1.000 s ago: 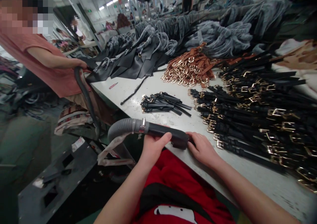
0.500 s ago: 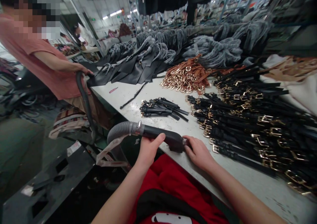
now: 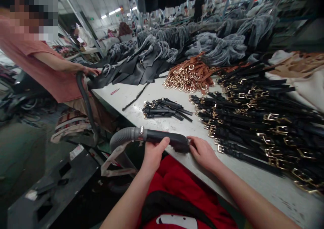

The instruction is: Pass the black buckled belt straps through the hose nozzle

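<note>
My left hand (image 3: pixel 155 154) is wrapped round a black hose handpiece (image 3: pixel 167 138) from below, thumb lying on top. A grey ribbed hose (image 3: pixel 124 136) is clamped to its left end with a metal clip and curves down beside the table. At the blunt right end of the handpiece is my right hand (image 3: pixel 202 152), its fingers closed together around something small that I cannot make out. Beyond the handpiece lies a small bundle of black buckle straps (image 3: pixel 164 110) on the white table (image 3: pixel 177 125).
Black straps with gold buckles (image 3: pixel 238 134) are heaped on the right. Brown straps with gold rings (image 3: pixel 191 74) form a pile behind. Black leather pieces (image 3: pixel 136 70) cover the far left. A co-worker in a pink shirt (image 3: pixel 55 77) stands at the left.
The view has shifted slightly. Both hands stay at the handpiece, with little visible movement. The co-worker's hand has moved a little to the right over the black pieces.
</note>
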### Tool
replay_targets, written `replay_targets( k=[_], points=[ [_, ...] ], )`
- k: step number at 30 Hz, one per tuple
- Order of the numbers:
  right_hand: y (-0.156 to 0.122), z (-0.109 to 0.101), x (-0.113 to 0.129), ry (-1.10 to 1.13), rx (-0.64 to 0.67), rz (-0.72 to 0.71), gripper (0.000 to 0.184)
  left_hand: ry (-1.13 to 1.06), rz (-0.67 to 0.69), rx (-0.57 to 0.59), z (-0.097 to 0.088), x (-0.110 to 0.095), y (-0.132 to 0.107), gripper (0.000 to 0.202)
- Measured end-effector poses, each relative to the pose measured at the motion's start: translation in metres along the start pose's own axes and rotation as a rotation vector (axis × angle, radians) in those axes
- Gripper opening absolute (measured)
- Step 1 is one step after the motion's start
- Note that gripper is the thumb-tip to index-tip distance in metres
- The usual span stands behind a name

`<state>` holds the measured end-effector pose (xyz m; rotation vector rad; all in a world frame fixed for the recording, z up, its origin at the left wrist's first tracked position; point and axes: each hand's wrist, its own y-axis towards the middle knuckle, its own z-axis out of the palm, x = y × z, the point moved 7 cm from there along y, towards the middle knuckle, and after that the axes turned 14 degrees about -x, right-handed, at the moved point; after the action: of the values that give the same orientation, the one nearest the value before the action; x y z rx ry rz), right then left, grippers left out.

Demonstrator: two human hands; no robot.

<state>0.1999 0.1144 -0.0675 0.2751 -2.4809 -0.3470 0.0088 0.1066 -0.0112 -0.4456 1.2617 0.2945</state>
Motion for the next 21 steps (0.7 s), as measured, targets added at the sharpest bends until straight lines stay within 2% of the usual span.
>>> replay_targets(
  k=[3, 6, 9, 13, 15, 17, 21],
  points=[
    [0.000, -0.001, -0.001, 0.005, -0.011, 0.013, 0.034, -0.047, -0.039, 0.015, 0.005, 0.007, -0.002, 0.037],
    [0.000, -0.001, 0.000, 0.008, -0.003, 0.029, 0.032, -0.064, -0.087, -0.049, -0.006, 0.007, 0.003, 0.037],
    [0.001, -0.001, 0.001, 0.008, 0.003, 0.021, 0.031, -0.044, -0.065, -0.068, -0.013, 0.002, 0.006, 0.036],
    [0.000, 0.000, -0.001, 0.003, -0.015, 0.013, 0.031, -0.066, -0.077, -0.024, 0.000, 0.008, 0.001, 0.037],
    [0.000, -0.001, -0.003, 0.006, -0.031, 0.020, 0.030, -0.097, -0.108, -0.046, 0.002, 0.010, 0.002, 0.039],
    [0.000, -0.002, 0.000, 0.009, -0.033, -0.007, 0.026, -0.119, -0.112, -0.101, -0.008, 0.005, 0.007, 0.039],
    [0.000, -0.005, 0.012, -0.026, -0.038, -0.120, 0.017, -0.159, -0.058, -0.171, -0.048, -0.019, 0.012, 0.037]
  ],
)
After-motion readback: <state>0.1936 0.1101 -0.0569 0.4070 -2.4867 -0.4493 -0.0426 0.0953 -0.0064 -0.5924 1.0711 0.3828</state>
